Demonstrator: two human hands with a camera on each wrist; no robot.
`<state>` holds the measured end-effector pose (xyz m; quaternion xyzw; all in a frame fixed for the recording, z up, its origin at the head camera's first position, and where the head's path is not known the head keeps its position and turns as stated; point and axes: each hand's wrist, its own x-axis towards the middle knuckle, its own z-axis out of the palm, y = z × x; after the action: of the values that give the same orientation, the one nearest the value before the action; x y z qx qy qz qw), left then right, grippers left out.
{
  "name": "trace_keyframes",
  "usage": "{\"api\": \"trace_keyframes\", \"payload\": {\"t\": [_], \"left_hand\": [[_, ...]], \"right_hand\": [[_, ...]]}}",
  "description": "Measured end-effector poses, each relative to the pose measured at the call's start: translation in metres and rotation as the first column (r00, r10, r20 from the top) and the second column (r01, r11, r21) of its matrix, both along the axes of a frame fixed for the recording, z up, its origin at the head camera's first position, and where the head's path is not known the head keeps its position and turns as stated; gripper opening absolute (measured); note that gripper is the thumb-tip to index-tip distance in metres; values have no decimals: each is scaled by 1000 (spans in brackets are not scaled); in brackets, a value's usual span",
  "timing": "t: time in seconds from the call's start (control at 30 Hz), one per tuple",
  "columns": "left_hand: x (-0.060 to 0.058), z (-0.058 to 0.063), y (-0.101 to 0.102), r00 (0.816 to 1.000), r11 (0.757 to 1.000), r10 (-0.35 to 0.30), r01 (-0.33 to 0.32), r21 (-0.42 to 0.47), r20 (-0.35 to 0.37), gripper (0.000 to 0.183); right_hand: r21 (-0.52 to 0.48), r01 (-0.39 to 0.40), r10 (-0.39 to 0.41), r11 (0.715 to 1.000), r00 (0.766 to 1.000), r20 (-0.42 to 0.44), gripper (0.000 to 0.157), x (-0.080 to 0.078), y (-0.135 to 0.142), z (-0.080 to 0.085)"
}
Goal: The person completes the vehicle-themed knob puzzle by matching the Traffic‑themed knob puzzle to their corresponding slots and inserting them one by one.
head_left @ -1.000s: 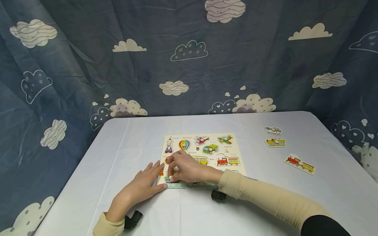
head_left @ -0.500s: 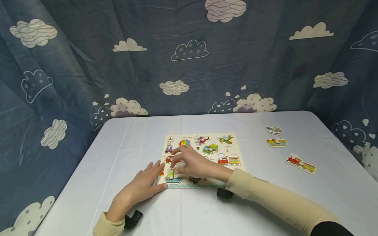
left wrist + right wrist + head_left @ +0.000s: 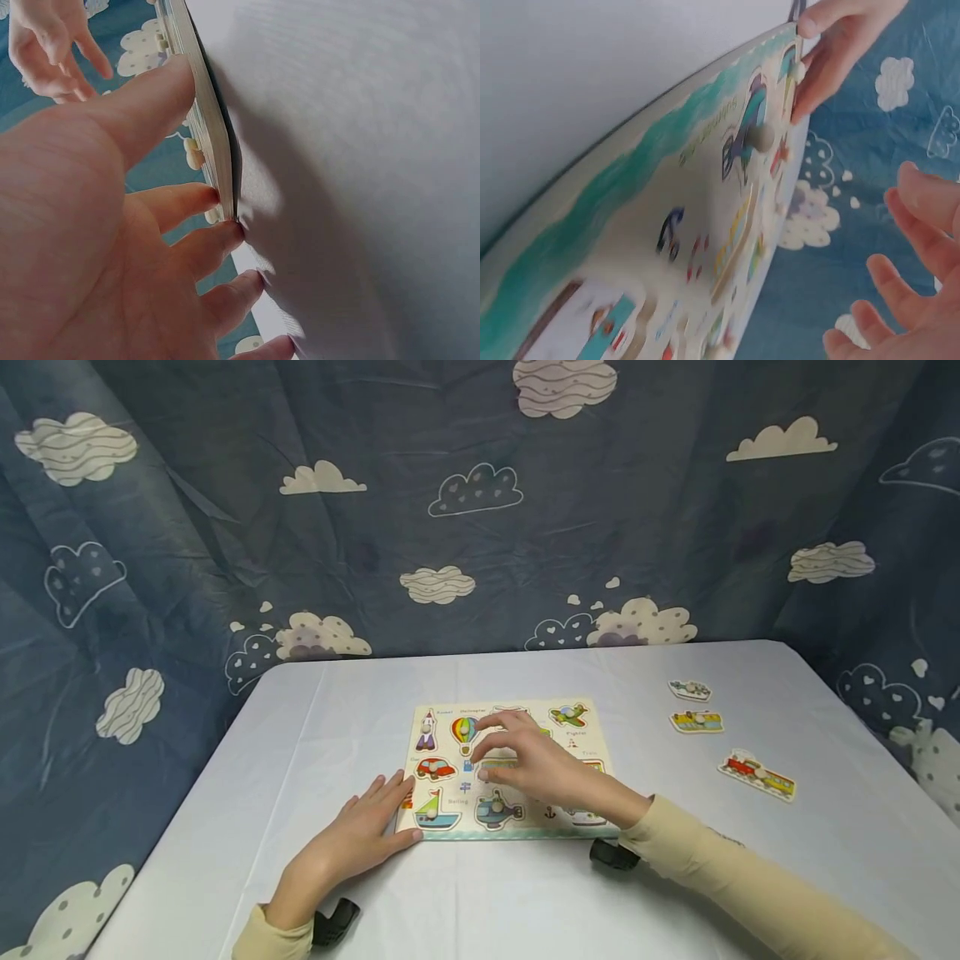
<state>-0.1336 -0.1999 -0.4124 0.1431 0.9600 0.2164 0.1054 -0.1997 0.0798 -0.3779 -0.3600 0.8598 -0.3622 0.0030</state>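
A wooden knob puzzle board with printed vehicles lies on the table. My left hand rests at its front left corner, fingers spread; in the left wrist view the thumb and fingertips touch the board's edge. Over the middle of the board hovers my right hand, fingers loosely bent and nothing between them, partly covering the bus and helicopter places. A sailboat piece and a submarine piece sit in their recesses with knobs up. So do a red car, a balloon and a rocket.
Three loose pieces lie on the white table to the right: a ship, a yellow bus and a red-and-yellow train. Behind the table hangs a dark blue curtain with clouds.
My right hand has left the sailboat piece and moved right across the board, uncovering the sailboat, car and submarine. My left hand has stayed at the board's corner.
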Motion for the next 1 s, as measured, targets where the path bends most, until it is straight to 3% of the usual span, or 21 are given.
{"api": "trace_keyframes", "payload": {"t": [0.53,0.77,1.0], "left_hand": [[0,0,0,1000,1000,5,-5,-5,1,77],[0,-1,0,1000,1000,2,-2,-1,1,76],[0,-2,0,1000,1000,3,-3,-13,-1,77]], "right_hand": [[-111,173,-178,979,983,-38,14,8,71,28],[-163,273,-293,948,950,-110,16,9,109,49],[-160,411,-427,898,901,-80,21,19,143,59]]}}
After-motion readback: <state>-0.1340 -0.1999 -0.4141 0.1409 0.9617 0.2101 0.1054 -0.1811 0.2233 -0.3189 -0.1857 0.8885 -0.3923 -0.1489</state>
